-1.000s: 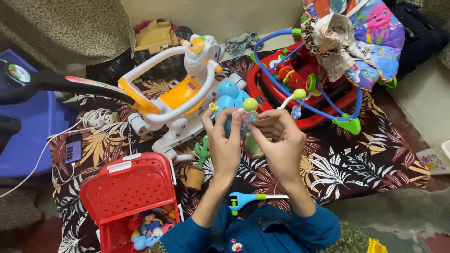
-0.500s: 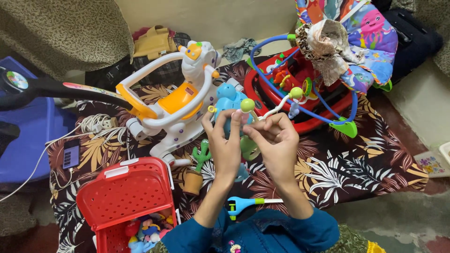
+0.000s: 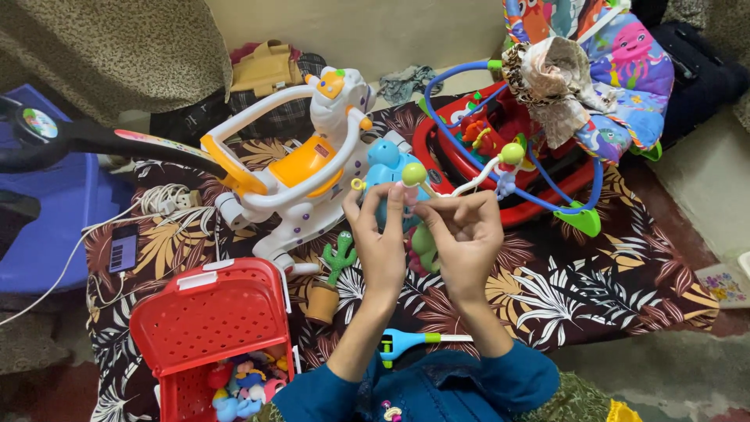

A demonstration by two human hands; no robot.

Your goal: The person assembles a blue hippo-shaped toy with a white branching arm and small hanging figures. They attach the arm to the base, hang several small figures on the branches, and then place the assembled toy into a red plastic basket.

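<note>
My left hand (image 3: 380,242) and my right hand (image 3: 466,234) are raised together over a patterned cloth (image 3: 594,273), both gripping a small white toy (image 3: 461,178) with yellow-green balls at its ends. One ball (image 3: 414,173) sticks up above my left fingers, the other (image 3: 512,153) juts out to the right. Behind the hands stands a light blue toy (image 3: 384,166), and a green toy (image 3: 426,246) shows between my palms.
A white and orange ride-on toy (image 3: 301,160) stands at the left. A red baby bouncer (image 3: 508,133) with colourful fabric sits at the back right. An open red basket (image 3: 211,336) holds several small toys. A toy cactus (image 3: 332,273) and a blue-handled tool (image 3: 410,341) lie near me.
My hands have stayed together on the white toy, and its right-hand ball has tipped slightly upward. The view has shifted a little.
</note>
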